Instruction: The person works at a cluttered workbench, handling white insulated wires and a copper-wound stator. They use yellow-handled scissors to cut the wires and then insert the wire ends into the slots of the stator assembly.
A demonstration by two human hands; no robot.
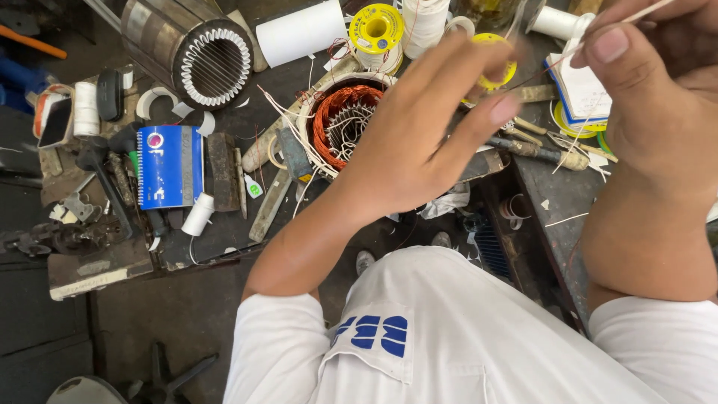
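Dark, grimy bench [224,232] cluttered with tools and spools. Second dark bench [557,202] at right. Dark concrete floor [172,314] below. Even, diffuse light, soft shadows.
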